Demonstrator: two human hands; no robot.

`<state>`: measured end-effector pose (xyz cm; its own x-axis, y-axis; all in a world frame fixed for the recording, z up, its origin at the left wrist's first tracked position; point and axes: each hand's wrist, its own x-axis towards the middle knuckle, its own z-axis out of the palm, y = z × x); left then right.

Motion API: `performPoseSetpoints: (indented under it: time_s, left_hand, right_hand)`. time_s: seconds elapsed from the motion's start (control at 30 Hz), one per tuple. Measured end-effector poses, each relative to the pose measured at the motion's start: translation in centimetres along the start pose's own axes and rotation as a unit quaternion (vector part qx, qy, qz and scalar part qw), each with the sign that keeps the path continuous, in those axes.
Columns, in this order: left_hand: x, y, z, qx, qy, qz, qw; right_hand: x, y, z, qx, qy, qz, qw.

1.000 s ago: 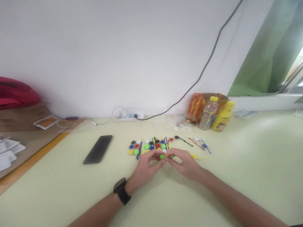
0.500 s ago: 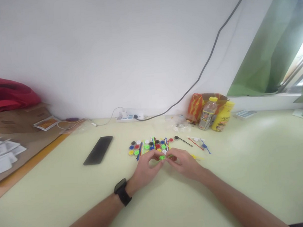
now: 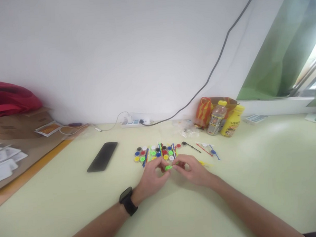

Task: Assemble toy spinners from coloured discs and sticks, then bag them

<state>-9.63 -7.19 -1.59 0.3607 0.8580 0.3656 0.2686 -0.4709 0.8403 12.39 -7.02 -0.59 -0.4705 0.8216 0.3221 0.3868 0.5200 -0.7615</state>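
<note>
**Fig.** Head view, two bare hands at work on a pale yellow-green tabletop (image 3: 253,170). Ref. landmark: the heap of small coloured plastic discs and thin coloured sticks (image 3: 156,152).

- **Left hand** (image 3: 149,179), just in front of the heap, w/ a black wristwatch (image 3: 127,200) on its wrist. Thumb and forefinger are pinched on a small bright-green plastic disc (image 3: 168,167).
- **Right hand** (image 3: 193,172), in front of the heap and slightly right of it. Its fingertips are closed against the disc's right edge, meeting the left hand's. A sliver of green shows there; too small to tell whether it is a stick.
- **Disc**: held between the two hands at the heap's near edge, at or barely above the tabletop.
- **Step in hand (judged)**: a fine two-handed fit or adjustment of the one green piece, prob. disc to stick.
- **What the work calls for (judged)**: fingertip precision, steady alignment, light force. The part is tiny and the heap lies close enough to be knocked.
- **Right of heap**: a thin black stick w/ round head (image 3: 191,147), red and blue sticks (image 3: 209,151) and a yellow stick (image 3: 205,163), all lying loose.
- **Left of heap**: a flat black smartphone (image 3: 102,156), apart from it.
- **Behind heap, by the wall**: a white power strip (image 3: 133,122). Behind and to the right stand two yellow-capped drink bottles (image 3: 216,122) and an orange snack bag (image 3: 204,111).
</note>
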Motion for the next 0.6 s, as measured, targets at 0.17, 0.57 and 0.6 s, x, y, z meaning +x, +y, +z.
performPoseSetpoints:
  time_s: [0.17,0.57,0.6]
  left_hand:
    - [0.4,0.4,-0.2,-0.156,-0.029,-0.039,0.987]
    - [0.8,-0.9,0.2,-0.255,0.006,-0.093,0.963]
    - [0.8,-0.9,0.3,-0.250,0.004,-0.094,0.964]
  right_hand:
    - [0.3,0.3,-0.4,0.064,0.005,0.013,0.998]
    - [0.0,0.4,-0.4,0.111,0.109,-0.001,0.988]
    - [-0.1,0.3,-0.3,0.104,0.102,0.009,0.989]
